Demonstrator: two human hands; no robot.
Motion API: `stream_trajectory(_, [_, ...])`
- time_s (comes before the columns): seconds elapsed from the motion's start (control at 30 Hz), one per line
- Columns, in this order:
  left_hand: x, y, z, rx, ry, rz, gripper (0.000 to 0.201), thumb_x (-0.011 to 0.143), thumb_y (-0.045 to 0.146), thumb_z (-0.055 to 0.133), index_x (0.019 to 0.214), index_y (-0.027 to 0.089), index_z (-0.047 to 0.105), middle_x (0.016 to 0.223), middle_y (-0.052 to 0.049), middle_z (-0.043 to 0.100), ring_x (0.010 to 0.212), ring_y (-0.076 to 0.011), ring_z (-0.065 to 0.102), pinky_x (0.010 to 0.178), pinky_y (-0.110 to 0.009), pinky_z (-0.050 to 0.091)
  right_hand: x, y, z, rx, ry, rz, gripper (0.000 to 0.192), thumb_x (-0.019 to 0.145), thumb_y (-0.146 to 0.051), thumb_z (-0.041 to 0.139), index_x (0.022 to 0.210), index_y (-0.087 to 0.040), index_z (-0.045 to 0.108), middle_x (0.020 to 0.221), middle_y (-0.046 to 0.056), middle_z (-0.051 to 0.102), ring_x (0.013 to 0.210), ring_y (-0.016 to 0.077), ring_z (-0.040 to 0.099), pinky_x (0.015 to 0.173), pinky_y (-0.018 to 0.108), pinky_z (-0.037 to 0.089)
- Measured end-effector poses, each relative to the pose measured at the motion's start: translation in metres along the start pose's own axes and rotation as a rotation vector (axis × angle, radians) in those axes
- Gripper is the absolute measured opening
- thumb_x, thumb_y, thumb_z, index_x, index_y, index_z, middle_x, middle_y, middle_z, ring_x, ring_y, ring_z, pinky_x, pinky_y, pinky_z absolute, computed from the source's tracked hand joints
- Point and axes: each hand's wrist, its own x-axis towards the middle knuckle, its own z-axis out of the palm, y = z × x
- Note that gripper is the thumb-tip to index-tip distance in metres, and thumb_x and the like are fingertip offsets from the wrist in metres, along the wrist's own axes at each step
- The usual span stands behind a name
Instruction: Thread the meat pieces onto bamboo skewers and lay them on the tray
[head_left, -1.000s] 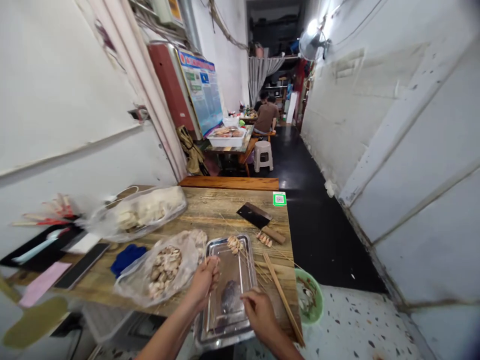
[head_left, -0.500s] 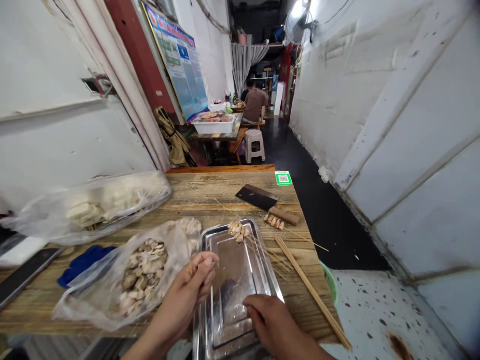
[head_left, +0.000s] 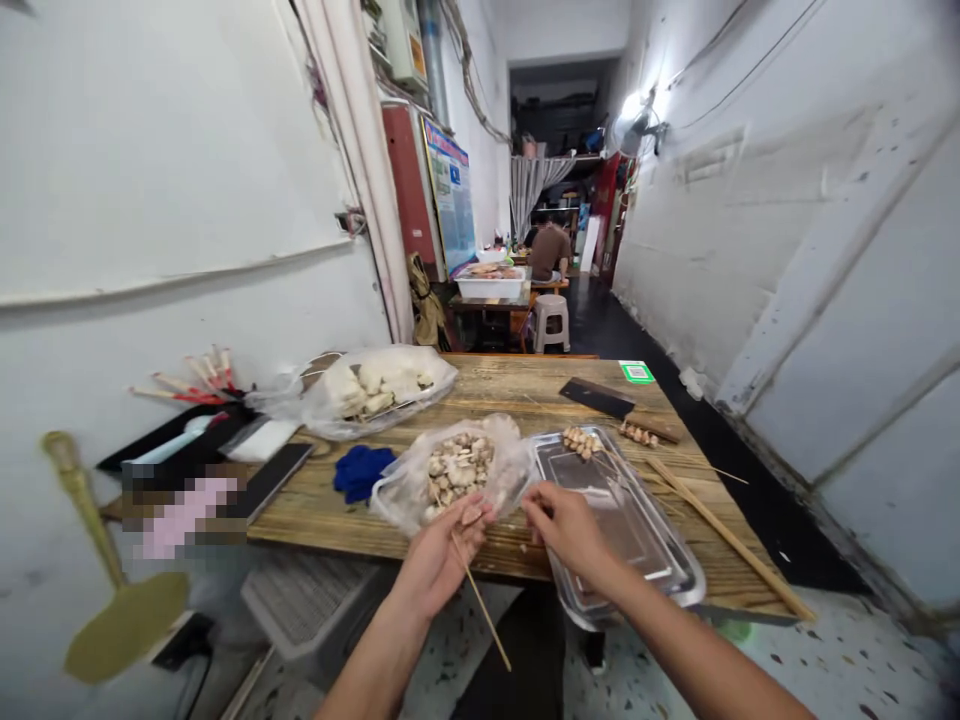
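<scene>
From the left of my feed, I see a bunched blue cloth (head_left: 363, 473) on the wooden table (head_left: 517, 378), then an open plastic bag (head_left: 396, 503) with a big heap of loose garlic cloves (head_left: 459, 462) inside; I judge that to be unthreaded stock, so plenty is left. The left hand (head_left: 444, 555) is at the bag's near side, fingers closed on a thin bamboo skewer (head_left: 482, 606). The stick slants through the grip: its long lower end juts down past the table edge, its tip showing above the hand against the bag. A pale piece sits at those fingertips, probably a clove, though too little of it shows to be sure. The right hand (head_left: 566, 525) is apart from the skewer, near the left edge of the metal tray (head_left: 630, 530), thumb and fingers curled close; I can't tell whether they pinch anything. At the tray's far end lie loaded skewers (head_left: 582, 442), so some are done. Off the tray's right edge, another loaded stick (head_left: 640, 434) rests beside the handle of a cleaver (head_left: 598, 397). Farthest right, bare bamboo sticks (head_left: 731, 538) lie bundled, so I'd call the work only partway.
</scene>
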Motion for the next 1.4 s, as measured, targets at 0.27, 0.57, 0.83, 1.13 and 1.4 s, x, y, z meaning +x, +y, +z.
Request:
stream_trajectory(0.27, [-0.001, 0.015, -0.034, -0.23, -0.02, 0.015, 0.022, 0.082, 0.022, 0.043, 0.093, 0.009, 0.057, 0.096, -0.012, 0.063, 0.097, -0.0185, 0.057, 0.087, -0.03, 0.045, 0.003, -0.054, 0.081, -0.335, -0.072, -0.159, 0.017, 0.078, -0.021, 0.046, 0.089, -0.02, 0.058, 0.077, 0.004, 0.062, 0.065, 0.0168, 0.057, 0.059, 0.025, 0.042])
stream_trajectory(0.57, [0.01, 0.004, -0.012, -0.181, -0.075, 0.061, 0.018, 0.075, 0.006, 0.051, 0.091, 0.007, 0.058, 0.102, -0.014, 0.062, 0.102, -0.0198, 0.054, 0.092, -0.028, 0.042, -0.026, -0.026, 0.061, -0.211, 0.127, -0.03, 0.023, 0.082, -0.018, 0.036, 0.096, -0.017, 0.054, 0.068, 0.005, 0.063, 0.056, 0.0164, 0.058, 0.053, 0.024, 0.043])
stream_trajectory(0.83, [0.038, -0.003, -0.019, -0.117, 0.015, -0.076, 0.026, 0.072, 0.01, 0.057, 0.097, 0.008, 0.053, 0.091, -0.016, 0.065, 0.092, -0.0229, 0.06, 0.079, -0.031, 0.05, -0.093, -0.007, 0.037, -0.074, 0.032, 0.012, 0.036, 0.081, -0.02, 0.041, 0.116, -0.017, 0.051, 0.081, 0.008, 0.068, 0.079, 0.0202, 0.064, 0.068, 0.028, 0.05])
stream_trajectory(1.13, [0.044, -0.012, -0.023, -0.17, 0.066, -0.005, 0.015, 0.07, 0.007, 0.06, 0.085, 0.005, 0.058, 0.091, -0.017, 0.065, 0.091, -0.0238, 0.06, 0.082, -0.033, 0.049, -0.088, -0.008, 0.041, -0.063, 0.004, 0.015, 0.036, 0.084, -0.025, 0.04, 0.117, -0.02, 0.053, 0.1, 0.01, 0.065, 0.094, 0.0209, 0.06, 0.078, 0.031, 0.048])
stream_trajectory(1.4, [0.04, -0.013, -0.018, -0.172, 0.088, 0.015, 0.016, 0.068, 0.006, 0.061, 0.084, 0.005, 0.059, 0.085, -0.016, 0.066, 0.089, -0.0243, 0.061, 0.083, -0.034, 0.048, -0.087, -0.006, 0.044, -0.112, 0.002, 0.039, 0.037, 0.086, -0.029, 0.036, 0.117, -0.016, 0.054, 0.088, 0.01, 0.069, 0.076, 0.0187, 0.066, 0.07, 0.024, 0.051])
